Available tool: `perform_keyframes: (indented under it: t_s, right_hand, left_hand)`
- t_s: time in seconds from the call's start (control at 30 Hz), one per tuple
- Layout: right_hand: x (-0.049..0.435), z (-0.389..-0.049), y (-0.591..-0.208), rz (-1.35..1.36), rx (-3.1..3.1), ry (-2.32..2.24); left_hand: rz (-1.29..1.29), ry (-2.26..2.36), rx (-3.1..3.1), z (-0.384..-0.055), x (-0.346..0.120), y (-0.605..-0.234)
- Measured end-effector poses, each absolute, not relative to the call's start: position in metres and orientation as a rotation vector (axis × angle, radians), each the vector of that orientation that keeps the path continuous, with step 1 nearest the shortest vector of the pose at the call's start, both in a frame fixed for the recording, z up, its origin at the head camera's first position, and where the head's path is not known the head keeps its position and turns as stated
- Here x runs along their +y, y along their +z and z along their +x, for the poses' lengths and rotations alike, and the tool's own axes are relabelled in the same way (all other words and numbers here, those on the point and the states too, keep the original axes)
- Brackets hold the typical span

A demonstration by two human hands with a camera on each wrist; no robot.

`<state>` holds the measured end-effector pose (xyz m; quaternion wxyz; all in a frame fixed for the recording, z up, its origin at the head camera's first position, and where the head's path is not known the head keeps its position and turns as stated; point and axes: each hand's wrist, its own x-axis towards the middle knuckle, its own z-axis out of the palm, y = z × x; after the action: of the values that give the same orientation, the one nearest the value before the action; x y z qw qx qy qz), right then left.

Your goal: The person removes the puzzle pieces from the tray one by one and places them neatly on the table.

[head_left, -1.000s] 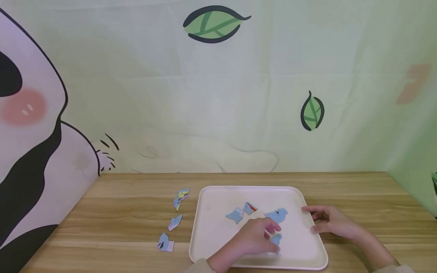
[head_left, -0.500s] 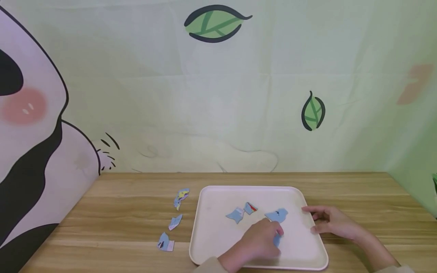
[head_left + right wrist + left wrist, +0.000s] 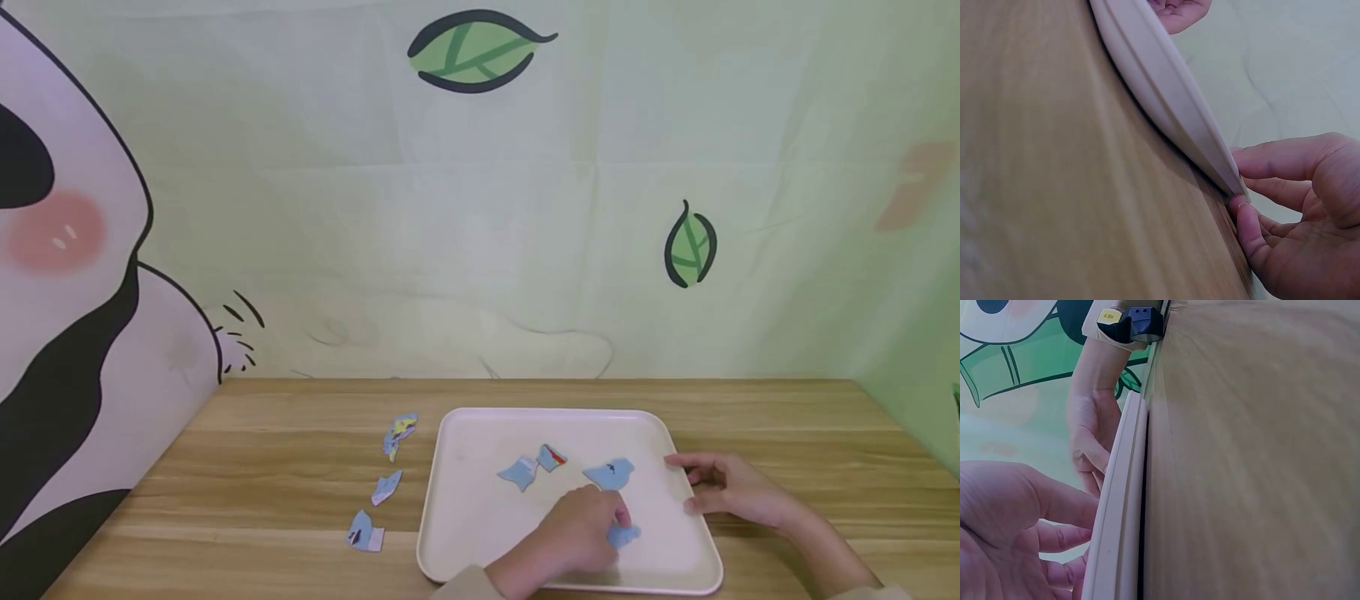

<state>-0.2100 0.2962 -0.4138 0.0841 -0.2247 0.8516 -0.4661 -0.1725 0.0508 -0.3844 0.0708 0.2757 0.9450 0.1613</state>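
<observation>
A white tray [image 3: 465, 533] lies on the wooden table, seen edge-on in both wrist views. Over its front right part, my left hand [image 3: 573, 529] has curled fingers on a light-blue jigsaw puzzle piece [image 3: 624, 535], partly hidden by the hand. Just beyond lies another blue piece [image 3: 611, 473] with a small dark mark. Left of that are a blue-and-white piece [image 3: 519, 473] and one with a red stripe [image 3: 551, 457], close together. My right hand [image 3: 738, 487] grips the tray's right rim, with thumb and fingers around the edge in the right wrist view [image 3: 1310, 212].
On the table left of the tray, three more pieces form a loose column: a yellow-and-blue one [image 3: 400, 435], a small blue one [image 3: 386, 487] and a blue-and-white one [image 3: 364, 532]. Behind the table [image 3: 285, 467] hangs a printed cloth [image 3: 480, 208] with leaves and a panda.
My left hand has shifted slightly right, and the blue piece under its fingers has turned and moved a little right. The right hand stays at the tray rim.
</observation>
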Motion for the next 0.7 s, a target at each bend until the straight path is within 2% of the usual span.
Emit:
perform_keyframes:
  t_s: [0.47, 0.7]
  right_hand:
    - [0.2964, -0.2091, -0.4136, -0.67, 2.541, -1.398]
    - [0.2958, -0.2096, -0.4148, -0.696, 2.559, -1.392]
  left_hand:
    - [0.933, 0.553, 2.787, -0.1693, 0.0516, -0.3849]
    - [0.936, 0.757, 2.695, -0.1713, 0.0453, -0.3883]
